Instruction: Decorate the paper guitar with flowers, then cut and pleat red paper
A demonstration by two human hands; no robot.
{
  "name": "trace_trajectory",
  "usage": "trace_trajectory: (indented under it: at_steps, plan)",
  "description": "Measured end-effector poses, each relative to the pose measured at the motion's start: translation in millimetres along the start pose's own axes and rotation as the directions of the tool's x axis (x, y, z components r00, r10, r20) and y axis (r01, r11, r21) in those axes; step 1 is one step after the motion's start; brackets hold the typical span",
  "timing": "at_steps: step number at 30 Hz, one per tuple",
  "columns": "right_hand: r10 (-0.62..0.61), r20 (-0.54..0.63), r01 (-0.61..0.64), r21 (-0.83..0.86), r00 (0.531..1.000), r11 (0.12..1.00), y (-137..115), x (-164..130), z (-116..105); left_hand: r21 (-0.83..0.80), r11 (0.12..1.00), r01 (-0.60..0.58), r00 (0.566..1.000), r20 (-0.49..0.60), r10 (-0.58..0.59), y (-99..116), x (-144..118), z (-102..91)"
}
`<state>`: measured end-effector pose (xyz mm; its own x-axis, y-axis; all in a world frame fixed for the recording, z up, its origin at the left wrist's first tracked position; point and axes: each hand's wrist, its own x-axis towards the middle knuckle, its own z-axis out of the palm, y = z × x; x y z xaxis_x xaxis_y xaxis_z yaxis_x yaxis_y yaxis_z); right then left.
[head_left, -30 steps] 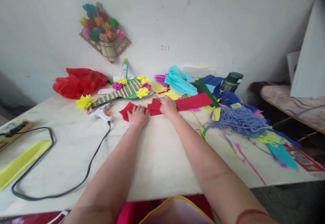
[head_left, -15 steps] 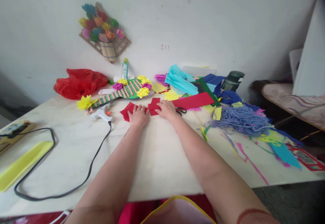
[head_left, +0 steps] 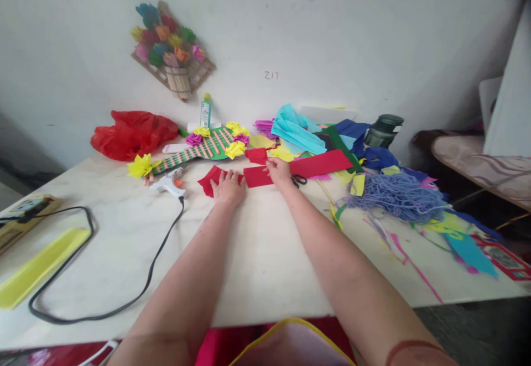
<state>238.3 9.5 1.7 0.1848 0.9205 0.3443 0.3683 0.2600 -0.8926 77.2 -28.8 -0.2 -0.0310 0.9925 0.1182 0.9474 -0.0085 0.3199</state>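
The pale surface (head_left: 257,255) runs wide under both forearms, its far edge against a white wall (head_left: 332,34) where a paper-flower plaque (head_left: 172,51) hangs tilted. At the surface's right end lies a heap of coloured paper (head_left: 315,134), cyan, blue and green sheets overlapping, with a tangle of blue yarn (head_left: 394,195) just in front of it and a dark jar (head_left: 384,130) behind. On the left, a black cord (head_left: 124,294) loops from a glue gun (head_left: 168,186), passing near a yellow strip (head_left: 37,269) by the left edge. A crumpled red bag (head_left: 130,132) sits by the wall, next to a green striped craft (head_left: 199,147) trimmed with yellow and pink paper flowers, and a glue bottle (head_left: 204,111) stands upright behind that. The red paper (head_left: 305,166) stretches across the middle of the far surface, from the paper heap to the glue gun's side. The left hand (head_left: 227,188) lies open and flat, pressing down the paper's left end. The right hand (head_left: 279,171) rests on the paper's middle, fingers pinching up a fold of it. Black scissors (head_left: 297,178) lie just right of that hand.
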Motion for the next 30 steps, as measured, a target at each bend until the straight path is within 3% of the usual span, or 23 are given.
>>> trace_trajectory:
  at_steps: [2,4,6,9,11,13,15,17,20,23,27,30]
  plan:
    - [0.164,0.023,-0.161,0.345,0.986,0.925,1,3,-3,-0.019,1.000,-0.004,1.000,-0.013,0.004,0,0,0.3]
    - [0.219,0.079,-0.225,0.564,0.972,0.795,0,3,-8,-0.052,0.998,-0.020,0.998,-0.056,0.017,1,0,0.0]
    - [0.208,0.132,-0.242,0.664,0.969,0.708,-1,1,-13,-0.116,0.991,-0.071,0.986,-0.155,0.053,2,-1,-0.6]
    - [0.155,0.226,-0.270,0.690,0.962,0.671,-2,-3,-18,-0.321,0.918,-0.235,0.933,-0.340,0.120,4,0,-0.6]
    - [0.109,0.285,-0.282,0.686,0.952,0.671,-2,-4,-20,-0.540,0.771,-0.337,0.915,-0.382,0.131,3,2,-0.1]
    - [0.068,0.331,-0.288,0.681,0.941,0.673,-2,-4,-20,-0.775,0.530,-0.343,0.937,-0.321,0.137,2,4,-0.2]
    - [0.043,0.363,-0.292,0.669,0.931,0.683,-1,-2,-21,-0.940,0.265,-0.217,0.969,-0.175,0.173,2,5,-1.9]
    - [0.031,0.383,-0.290,0.642,0.923,0.710,-1,-2,-22,-0.997,0.063,-0.049,0.976,-0.034,0.214,2,4,-5.8]
    - [0.026,0.408,-0.284,0.586,0.912,0.759,1,-1,-23,-0.995,-0.094,0.046,0.980,0.026,0.197,3,2,-12.3]
    - [0.050,0.433,-0.296,0.523,0.900,0.799,3,-1,-22,-0.996,-0.076,0.047,0.987,0.034,0.159,5,-2,-14.1]
    - [0.086,0.437,-0.324,0.507,0.896,0.798,5,0,-20,-0.994,0.104,-0.016,0.985,0.002,0.171,5,-2,-7.9]
    - [0.102,0.423,-0.339,0.537,0.900,0.773,5,0,-19,-0.983,0.178,-0.050,0.985,-0.019,0.172,3,2,-1.9]
